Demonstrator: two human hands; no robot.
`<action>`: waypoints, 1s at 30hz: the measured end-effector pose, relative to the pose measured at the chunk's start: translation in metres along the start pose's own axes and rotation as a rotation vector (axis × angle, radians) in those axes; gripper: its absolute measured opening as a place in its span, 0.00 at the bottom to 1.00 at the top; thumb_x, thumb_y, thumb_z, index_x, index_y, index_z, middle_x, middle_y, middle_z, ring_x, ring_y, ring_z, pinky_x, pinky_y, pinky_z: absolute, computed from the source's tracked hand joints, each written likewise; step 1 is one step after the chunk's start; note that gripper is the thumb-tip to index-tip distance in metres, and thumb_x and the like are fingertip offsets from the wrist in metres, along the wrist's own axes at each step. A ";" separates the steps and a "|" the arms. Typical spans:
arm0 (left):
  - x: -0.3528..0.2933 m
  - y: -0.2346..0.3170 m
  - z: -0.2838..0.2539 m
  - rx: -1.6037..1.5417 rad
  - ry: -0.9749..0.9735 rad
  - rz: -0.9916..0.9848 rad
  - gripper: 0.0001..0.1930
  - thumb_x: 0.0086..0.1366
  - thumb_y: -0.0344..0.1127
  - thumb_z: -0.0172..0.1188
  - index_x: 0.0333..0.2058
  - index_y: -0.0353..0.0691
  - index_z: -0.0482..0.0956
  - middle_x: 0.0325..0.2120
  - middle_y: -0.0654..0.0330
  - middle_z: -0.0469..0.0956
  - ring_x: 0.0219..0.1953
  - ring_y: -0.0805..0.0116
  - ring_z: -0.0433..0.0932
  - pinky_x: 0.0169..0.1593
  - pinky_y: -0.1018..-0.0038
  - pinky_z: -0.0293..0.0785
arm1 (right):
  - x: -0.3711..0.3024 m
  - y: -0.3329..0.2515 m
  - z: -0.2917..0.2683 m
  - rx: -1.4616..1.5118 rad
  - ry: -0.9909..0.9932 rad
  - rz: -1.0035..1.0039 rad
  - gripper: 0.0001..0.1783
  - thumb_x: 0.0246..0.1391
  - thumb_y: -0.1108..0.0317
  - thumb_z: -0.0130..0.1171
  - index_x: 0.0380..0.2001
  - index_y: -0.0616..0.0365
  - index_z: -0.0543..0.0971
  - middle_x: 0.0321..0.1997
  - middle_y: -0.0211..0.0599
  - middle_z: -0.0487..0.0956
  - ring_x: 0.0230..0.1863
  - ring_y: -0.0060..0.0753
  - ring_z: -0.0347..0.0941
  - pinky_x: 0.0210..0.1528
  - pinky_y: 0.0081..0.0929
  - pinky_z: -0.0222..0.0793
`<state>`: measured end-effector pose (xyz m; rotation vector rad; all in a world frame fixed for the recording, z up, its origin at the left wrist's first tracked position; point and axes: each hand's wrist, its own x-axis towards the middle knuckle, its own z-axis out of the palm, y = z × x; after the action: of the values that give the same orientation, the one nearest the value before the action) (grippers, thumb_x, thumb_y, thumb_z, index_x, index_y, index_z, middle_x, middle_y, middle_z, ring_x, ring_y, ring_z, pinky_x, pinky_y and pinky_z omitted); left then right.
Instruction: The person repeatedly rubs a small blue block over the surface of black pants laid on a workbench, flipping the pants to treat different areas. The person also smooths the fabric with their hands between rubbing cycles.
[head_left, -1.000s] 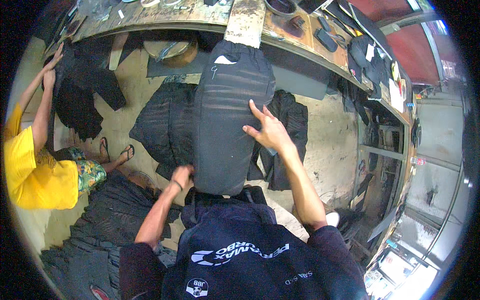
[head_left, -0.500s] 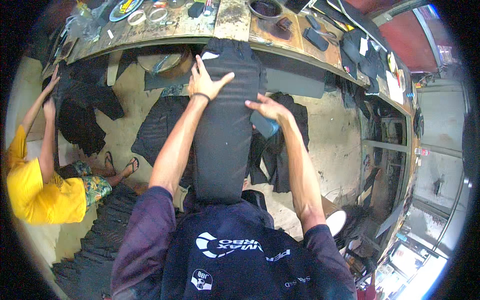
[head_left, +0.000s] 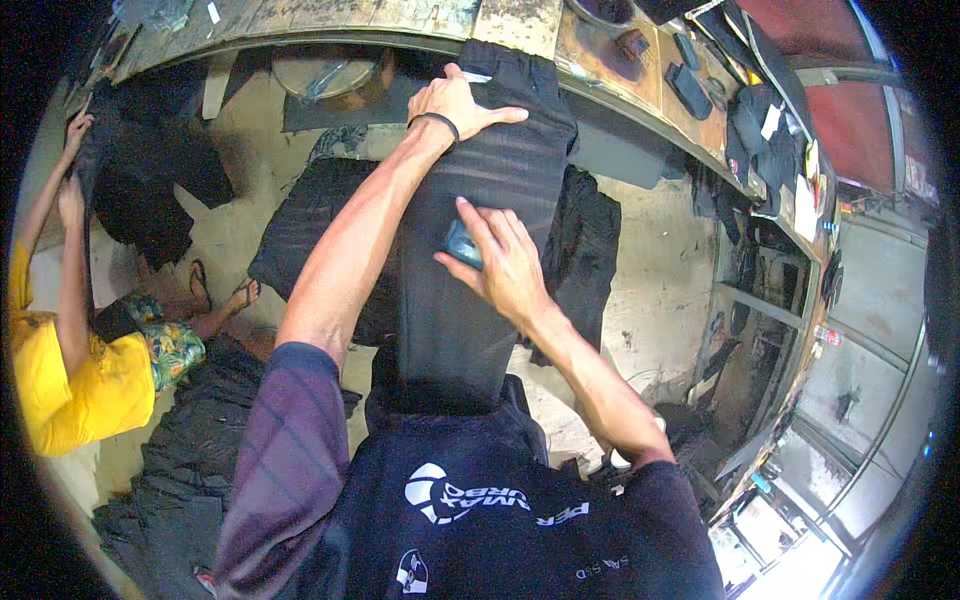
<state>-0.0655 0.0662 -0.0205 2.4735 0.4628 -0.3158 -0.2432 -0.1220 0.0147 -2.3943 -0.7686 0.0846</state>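
A long black garment point(head_left: 470, 270) lies stretched over a sloping board from the workbench down toward me. My left hand point(head_left: 455, 103), with a dark band at the wrist, presses flat on the garment's upper end near the bench edge. Lower down, my right hand point(head_left: 500, 258) grips a small teal-grey block point(head_left: 461, 245) against the middle of the cloth. My dark printed apron fills the lower part of the view.
A worn wooden workbench point(head_left: 520, 22) curves along the top, with dark objects point(head_left: 690, 90) on it. More black garments point(head_left: 300, 235) lie heaped on the concrete floor. At left sits a person in a yellow shirt point(head_left: 75, 390), holding dark cloth point(head_left: 140, 170).
My left hand rose from the garment's lower end to its top and now presses there. My right hand slid down to mid-cloth with the block. The view tilted forward.
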 end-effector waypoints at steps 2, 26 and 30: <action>-0.004 0.002 -0.003 0.032 -0.003 0.020 0.78 0.33 0.89 0.71 0.65 0.19 0.66 0.53 0.36 0.84 0.57 0.45 0.85 0.59 0.56 0.82 | 0.010 0.016 0.003 0.112 -0.010 -0.248 0.41 0.48 0.52 0.79 0.64 0.55 0.77 0.52 0.42 0.78 0.55 0.49 0.73 0.55 0.46 0.75; 0.025 -0.008 0.002 -0.002 0.028 0.093 0.68 0.35 0.89 0.70 0.57 0.25 0.79 0.51 0.37 0.85 0.55 0.44 0.86 0.59 0.56 0.82 | -0.013 0.011 0.026 0.023 -0.099 -0.140 0.36 0.40 0.55 0.79 0.56 0.52 0.83 0.53 0.46 0.79 0.54 0.57 0.74 0.56 0.55 0.73; 0.041 -0.010 0.017 -0.062 0.038 0.134 0.66 0.36 0.88 0.70 0.56 0.27 0.81 0.50 0.36 0.85 0.54 0.43 0.86 0.59 0.55 0.82 | -0.092 -0.028 0.001 0.146 -0.310 -0.284 0.36 0.38 0.53 0.84 0.52 0.52 0.84 0.49 0.39 0.79 0.51 0.45 0.74 0.54 0.46 0.73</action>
<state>-0.0338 0.0741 -0.0524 2.4395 0.3155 -0.1972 -0.3341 -0.1538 0.0187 -2.1364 -1.1957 0.3886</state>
